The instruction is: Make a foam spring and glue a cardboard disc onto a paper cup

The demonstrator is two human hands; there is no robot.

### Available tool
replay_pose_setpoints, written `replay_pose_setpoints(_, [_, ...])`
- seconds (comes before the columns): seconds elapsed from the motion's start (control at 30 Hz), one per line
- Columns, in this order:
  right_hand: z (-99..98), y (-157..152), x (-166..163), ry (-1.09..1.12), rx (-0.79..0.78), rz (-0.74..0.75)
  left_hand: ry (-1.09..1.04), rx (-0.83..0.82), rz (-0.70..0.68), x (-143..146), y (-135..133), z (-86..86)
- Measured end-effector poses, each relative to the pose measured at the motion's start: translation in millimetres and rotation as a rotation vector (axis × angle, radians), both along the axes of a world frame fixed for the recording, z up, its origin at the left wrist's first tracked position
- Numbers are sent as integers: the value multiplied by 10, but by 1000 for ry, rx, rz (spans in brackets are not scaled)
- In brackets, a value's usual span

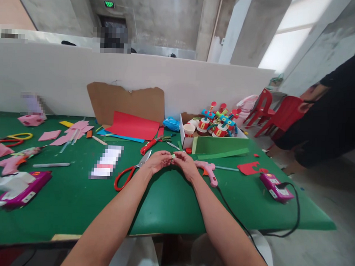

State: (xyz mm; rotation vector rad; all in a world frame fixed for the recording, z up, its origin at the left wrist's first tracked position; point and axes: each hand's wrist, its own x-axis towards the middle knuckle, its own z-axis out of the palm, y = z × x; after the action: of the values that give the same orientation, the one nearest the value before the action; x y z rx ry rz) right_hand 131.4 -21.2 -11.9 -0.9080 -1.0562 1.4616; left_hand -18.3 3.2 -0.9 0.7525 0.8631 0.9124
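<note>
Head view: my left hand (157, 162) and right hand (186, 165) meet over the green counter (169, 214), fingers bunched narrow, pinching a small pale-green piece (173, 156) between their tips. It is too small and too covered by my fingers for me to tell its shape. Just beside my left hand lie the red-handled scissors (125, 178), blades apart and pointing away from me. Near my right hand is the pink glue gun (210, 172), on its side, with its black cord (235, 215) running back toward my right forearm. Beyond my hands, a red-handled cutter (148, 146) lies near a sheet of red paper (132, 126). To the right of that paper, a white box (188, 142) holds several paper-cup figures (205, 124). A purple power strip (273, 186) sits farther right, near red paper scraps (247, 168).
</note>
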Motion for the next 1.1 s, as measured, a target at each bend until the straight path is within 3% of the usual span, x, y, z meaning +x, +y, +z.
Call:
replay_pose_setpoints(0.33, [-10,3,-27,-11,9,-69,15,158,70,15,-13,-3])
replay_pose_setpoints(0.8, [82,-11,12,0,-14,-90,179,331,178,75,-61,50])
replay_pose_setpoints(1.1, [30,8,16,-10,-27,-112,372,450,201,83,-63,63])
